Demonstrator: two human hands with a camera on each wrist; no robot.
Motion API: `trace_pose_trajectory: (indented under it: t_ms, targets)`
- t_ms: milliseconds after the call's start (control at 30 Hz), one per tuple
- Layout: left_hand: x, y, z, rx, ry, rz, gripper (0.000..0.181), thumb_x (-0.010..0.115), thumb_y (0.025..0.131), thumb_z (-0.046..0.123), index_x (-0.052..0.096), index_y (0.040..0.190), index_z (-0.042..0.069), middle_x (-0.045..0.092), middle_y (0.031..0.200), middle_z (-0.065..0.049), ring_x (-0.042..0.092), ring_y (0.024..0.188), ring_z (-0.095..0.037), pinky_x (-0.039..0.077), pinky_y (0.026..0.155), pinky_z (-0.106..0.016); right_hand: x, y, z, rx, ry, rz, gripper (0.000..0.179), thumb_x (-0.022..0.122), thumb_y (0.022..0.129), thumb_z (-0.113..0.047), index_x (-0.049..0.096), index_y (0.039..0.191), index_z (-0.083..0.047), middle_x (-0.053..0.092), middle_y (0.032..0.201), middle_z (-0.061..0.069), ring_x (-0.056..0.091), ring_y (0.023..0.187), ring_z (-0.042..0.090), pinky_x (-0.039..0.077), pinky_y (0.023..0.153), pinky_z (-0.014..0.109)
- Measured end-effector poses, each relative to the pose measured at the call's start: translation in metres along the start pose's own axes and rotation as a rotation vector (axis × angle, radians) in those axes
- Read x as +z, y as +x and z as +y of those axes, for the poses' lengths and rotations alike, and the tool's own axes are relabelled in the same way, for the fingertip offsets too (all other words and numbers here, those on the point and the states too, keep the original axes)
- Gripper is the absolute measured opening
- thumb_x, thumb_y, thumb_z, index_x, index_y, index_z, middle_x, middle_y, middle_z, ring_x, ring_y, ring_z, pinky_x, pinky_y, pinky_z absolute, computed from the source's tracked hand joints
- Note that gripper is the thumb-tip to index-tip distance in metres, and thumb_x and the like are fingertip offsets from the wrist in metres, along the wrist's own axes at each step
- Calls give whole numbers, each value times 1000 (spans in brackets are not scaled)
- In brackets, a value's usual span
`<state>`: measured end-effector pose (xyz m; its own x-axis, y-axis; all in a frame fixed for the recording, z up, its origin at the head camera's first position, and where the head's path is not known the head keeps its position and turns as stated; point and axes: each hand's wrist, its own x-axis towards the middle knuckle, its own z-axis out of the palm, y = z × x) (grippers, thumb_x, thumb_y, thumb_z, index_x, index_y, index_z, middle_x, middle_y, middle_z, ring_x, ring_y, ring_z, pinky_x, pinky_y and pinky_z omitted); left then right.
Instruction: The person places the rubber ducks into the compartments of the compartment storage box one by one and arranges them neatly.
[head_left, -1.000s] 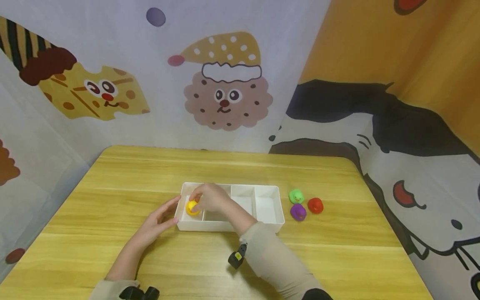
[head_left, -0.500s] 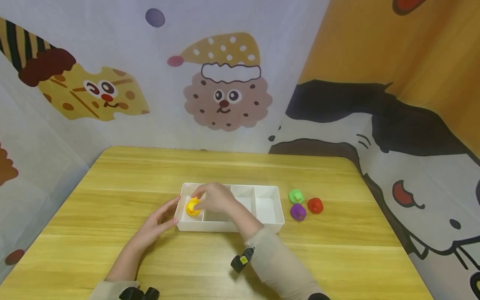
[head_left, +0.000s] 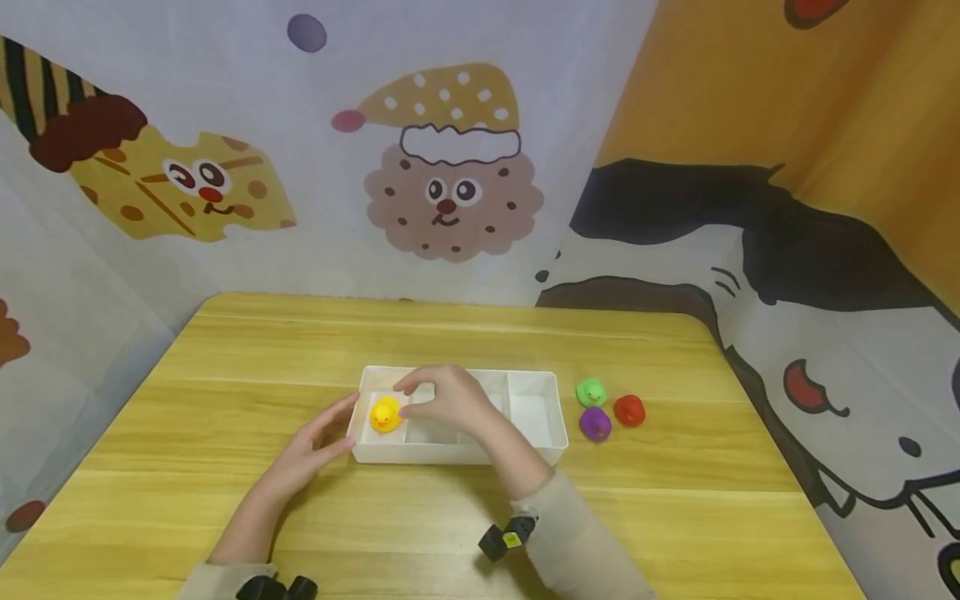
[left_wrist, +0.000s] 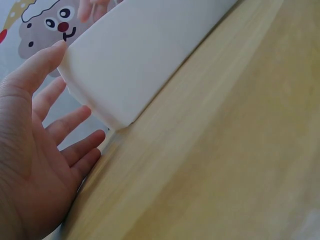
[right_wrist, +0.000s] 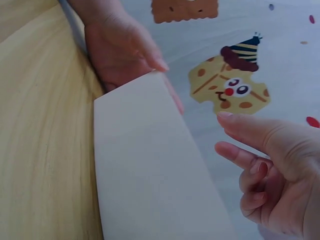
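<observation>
A yellow rubber duck [head_left: 385,414] sits in the leftmost compartment of a white divided box [head_left: 420,453] in the head view. My right hand [head_left: 453,402] hovers over the box just right of the duck, thumb and forefinger spread apart. In the right wrist view, nothing lies between the thumb and fingers of that right hand [right_wrist: 287,172]; the other fingers are bent. At the box's left end, my left hand [head_left: 307,450] touches the corners with thumb and fingertips. The left wrist view shows this left hand [left_wrist: 40,155] with fairly straight, spread fingers along the end wall.
Right of the box, a green duck [head_left: 591,392], a purple duck [head_left: 596,425] and a red duck [head_left: 630,410] stand close together on the wooden table [head_left: 675,500]. A cartoon-printed cloth [head_left: 315,275] hangs behind the table.
My right hand has let go of the yellow duck and drawn back to the right, its thumb and forefinger parting. The duck stays in the left compartment. My left hand keeps its place.
</observation>
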<state>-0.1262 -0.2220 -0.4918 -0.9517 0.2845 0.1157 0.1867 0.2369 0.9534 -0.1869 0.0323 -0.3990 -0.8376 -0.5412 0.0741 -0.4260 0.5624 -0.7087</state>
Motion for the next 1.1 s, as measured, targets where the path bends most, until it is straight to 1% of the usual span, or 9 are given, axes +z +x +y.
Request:
trace_pose_trajectory:
  t_ms: [167, 333, 467, 533, 633, 800, 933, 1033, 1100]
  targets:
    - [0, -1, 1, -3, 3, 5, 59, 60, 95, 10, 36, 149, 14, 44, 142, -20, 43, 122, -38, 31, 96, -61, -8, -14, 0, -28, 35, 48, 29, 81, 78, -23, 73, 106, -21, 69, 94, -8, 49, 63, 11, 41, 56, 25]
    - [0, -3, 1, -7, 14, 14, 59, 60, 95, 11, 36, 149, 15, 45, 141, -18, 45, 122, -34, 33, 95, -58, -17, -29, -1, -57, 72, 86, 30, 80, 79, -23, 73, 108, -20, 70, 97, -5, 45, 55, 13, 39, 49, 25]
    - [0, -3, 1, -4, 25, 17, 59, 60, 95, 12, 37, 149, 17, 46, 141, -16, 47, 120, -27, 34, 95, -57, -24, -42, 0, -53, 113, 118, 29, 80, 79, -22, 73, 108, -21, 69, 98, -8, 43, 54, 13, 39, 48, 27]
    - [0, -3, 1, -2, 25, 15, 59, 60, 95, 13, 37, 148, 17, 46, 141, -16, 48, 119, -26, 34, 95, -56, -27, -49, 2, -55, 131, 138, 29, 80, 79, -20, 73, 107, -21, 69, 98, -9, 42, 53, 13, 38, 48, 26]
    - [0, -3, 0, -1, 27, 14, 58, 60, 95, 13, 37, 148, 16, 46, 141, -17, 47, 120, -29, 34, 95, -56, -32, -58, 5, -74, 142, 176, 29, 80, 79, -18, 73, 107, -19, 68, 96, -10, 39, 52, 12, 35, 48, 25]
    - [0, -2, 2, -2, 21, 16, 58, 60, 95, 11, 36, 148, 15, 45, 141, -19, 45, 121, -36, 33, 95, -59, -40, -72, 13, -117, 168, 232, 28, 81, 77, -15, 74, 104, -18, 68, 94, -9, 36, 50, 9, 33, 47, 25]
    - [1, -2, 3, -5, 13, 14, 59, 60, 95, 12, 37, 148, 16, 45, 141, -18, 46, 121, -32, 32, 95, -59, -53, -88, 1, -142, 207, 279, 26, 80, 74, -2, 74, 100, -7, 69, 91, 1, 33, 48, 6, 31, 46, 23]
    - [1, -2, 2, -1, 20, 14, 59, 60, 95, 13, 36, 149, 16, 45, 141, -18, 46, 121, -29, 32, 96, -59, -62, -99, -8, -146, 212, 304, 25, 79, 72, 6, 73, 96, 0, 68, 88, 8, 32, 49, 5, 29, 47, 21]
    - [1, -1, 1, 3, 19, 13, 59, 60, 95, 12, 36, 149, 16, 45, 141, -18, 46, 121, -29, 32, 96, -58, -65, -104, -3, -135, 202, 317, 25, 79, 73, 6, 73, 96, -1, 69, 89, 9, 31, 50, 5, 28, 47, 20]
